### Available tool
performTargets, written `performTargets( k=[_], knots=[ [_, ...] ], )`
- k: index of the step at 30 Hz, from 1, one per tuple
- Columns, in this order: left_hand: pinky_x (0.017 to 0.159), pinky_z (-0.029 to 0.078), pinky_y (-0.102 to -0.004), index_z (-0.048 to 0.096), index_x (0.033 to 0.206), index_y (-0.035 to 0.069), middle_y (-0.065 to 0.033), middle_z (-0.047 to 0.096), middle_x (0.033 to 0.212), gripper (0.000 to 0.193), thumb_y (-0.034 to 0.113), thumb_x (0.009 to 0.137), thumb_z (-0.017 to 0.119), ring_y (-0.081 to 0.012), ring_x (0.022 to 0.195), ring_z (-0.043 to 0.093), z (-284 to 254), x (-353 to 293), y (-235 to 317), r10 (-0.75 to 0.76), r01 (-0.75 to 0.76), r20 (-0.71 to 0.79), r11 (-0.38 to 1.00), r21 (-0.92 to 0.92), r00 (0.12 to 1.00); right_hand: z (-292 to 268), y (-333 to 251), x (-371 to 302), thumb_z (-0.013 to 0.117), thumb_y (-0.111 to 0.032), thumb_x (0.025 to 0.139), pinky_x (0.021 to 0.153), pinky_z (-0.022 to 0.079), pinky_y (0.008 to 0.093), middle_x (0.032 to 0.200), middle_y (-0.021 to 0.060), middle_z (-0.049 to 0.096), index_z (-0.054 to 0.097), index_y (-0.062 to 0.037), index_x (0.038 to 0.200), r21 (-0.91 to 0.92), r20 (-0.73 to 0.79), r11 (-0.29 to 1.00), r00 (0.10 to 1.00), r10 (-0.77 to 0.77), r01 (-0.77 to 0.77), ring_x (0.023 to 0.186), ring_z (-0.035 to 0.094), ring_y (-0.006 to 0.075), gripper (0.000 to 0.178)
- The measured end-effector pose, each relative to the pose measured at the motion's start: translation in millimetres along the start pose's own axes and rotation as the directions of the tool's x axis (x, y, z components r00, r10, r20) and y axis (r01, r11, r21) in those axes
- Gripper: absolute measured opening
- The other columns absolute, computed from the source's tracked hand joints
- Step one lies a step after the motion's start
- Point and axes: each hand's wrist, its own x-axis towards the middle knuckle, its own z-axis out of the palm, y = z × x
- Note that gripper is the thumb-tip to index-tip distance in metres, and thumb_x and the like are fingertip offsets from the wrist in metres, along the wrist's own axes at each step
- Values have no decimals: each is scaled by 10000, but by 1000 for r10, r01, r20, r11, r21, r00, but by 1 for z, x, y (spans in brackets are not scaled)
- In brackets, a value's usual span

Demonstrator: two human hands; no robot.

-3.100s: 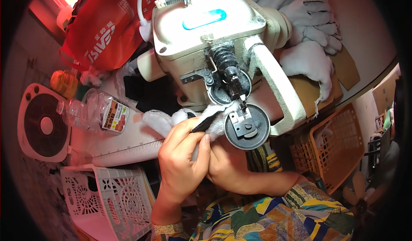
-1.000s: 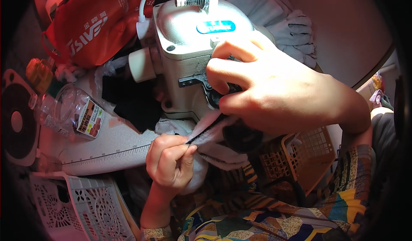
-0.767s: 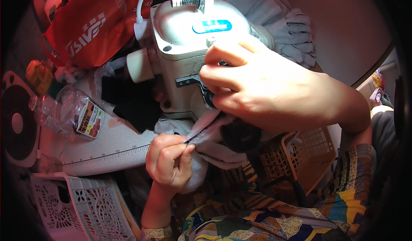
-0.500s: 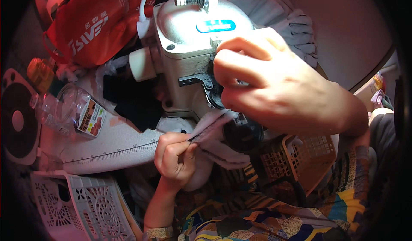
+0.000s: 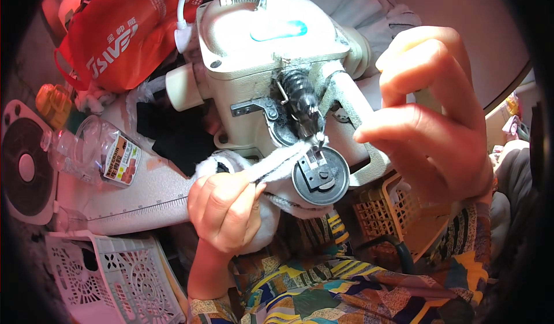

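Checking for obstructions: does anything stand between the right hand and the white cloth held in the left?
In the picture, the pale arm of the machine lies between the right hand and the white cloth; whether the hand is raised above it, I cannot tell. The left hand grips the cloth.

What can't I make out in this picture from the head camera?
All in the head view:
- The white fluffy strip's gripped part: covered by the left hand's fingers.
- The blue badge on the sewing machine: washed out by glare.
- Part of the tan basket: behind the right hand and arm.
- The fan's left edge: lost in the dark rim.
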Motion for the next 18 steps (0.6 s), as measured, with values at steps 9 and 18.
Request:
performTargets(
  k=[9, 18],
  knots=[
    [628, 481, -376, 601, 850, 20, -105, 648, 859, 191, -10, 725, 741, -254, 706, 607, 1, 20, 1, 89, -90, 44, 996, 9, 995, -5, 7, -14, 710, -140, 744, 789, 417, 410, 847, 80, 495, 646, -42, 803, -49, 10, 998, 999, 36, -35, 868, 500, 294, 131],
    [630, 460, -373, 609, 756, 13, -115, 611, 866, 145, 118, 740, 707, -277, 728, 583, -10, 28, 8, -47, 61, 217, 997, -55, 975, -6, 6, -22, 696, -92, 726, 775, 419, 405, 863, 76, 522, 661, -42, 828, -8, 34, 999, 999, 38, -38, 852, 513, 281, 119]
  ],
)
